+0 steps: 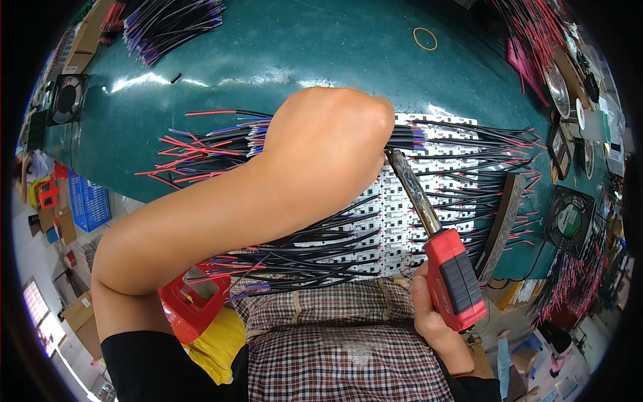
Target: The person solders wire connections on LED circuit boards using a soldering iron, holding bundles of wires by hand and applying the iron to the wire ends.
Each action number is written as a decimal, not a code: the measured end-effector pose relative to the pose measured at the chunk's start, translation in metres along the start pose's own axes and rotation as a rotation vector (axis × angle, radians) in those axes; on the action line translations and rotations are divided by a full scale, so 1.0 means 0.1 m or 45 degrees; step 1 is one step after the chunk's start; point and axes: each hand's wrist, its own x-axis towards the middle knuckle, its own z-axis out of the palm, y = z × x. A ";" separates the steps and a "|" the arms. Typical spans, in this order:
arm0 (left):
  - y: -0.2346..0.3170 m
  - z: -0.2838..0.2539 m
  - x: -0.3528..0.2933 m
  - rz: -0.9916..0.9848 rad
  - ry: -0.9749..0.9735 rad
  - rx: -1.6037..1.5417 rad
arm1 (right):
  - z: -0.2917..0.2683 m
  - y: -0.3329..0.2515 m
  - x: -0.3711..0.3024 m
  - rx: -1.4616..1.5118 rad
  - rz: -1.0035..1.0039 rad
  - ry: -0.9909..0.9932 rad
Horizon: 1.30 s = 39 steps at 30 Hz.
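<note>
My left hand (328, 137) is a closed fist, back toward me, over the upper part of the white circuit boards (396, 231). Black wires (407, 137) with blue ends stick out on both sides of it; its fingertips are hidden beneath. In my right hand (429, 311), at the lower right of the boards, is a red-and-black soldering iron (450, 278). Its metal barrel slants up to the left, and the tip reaches beside my left fist. Rows of black wires with red ends lie across both sides of the boards.
A dark flat bar (501, 224) lies over the wires on the right. Cooling fans stand at the left (67, 99) and right (569, 221) of the green table (321, 47). Wire bundles (173, 27) lie at the back; a rubber band (424, 39) lies behind the boards.
</note>
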 end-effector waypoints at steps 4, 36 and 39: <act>0.01 0.01 0.00 0.018 0.003 0.022 | 0.05 0.00 0.05 -0.038 -0.121 0.100; 0.08 -0.25 -0.12 -0.013 0.061 -0.116 | -0.15 0.04 -0.32 0.236 0.271 0.029; 0.06 -0.14 -0.17 -0.108 -0.062 -0.239 | -0.17 0.06 -0.35 -0.058 0.212 -0.065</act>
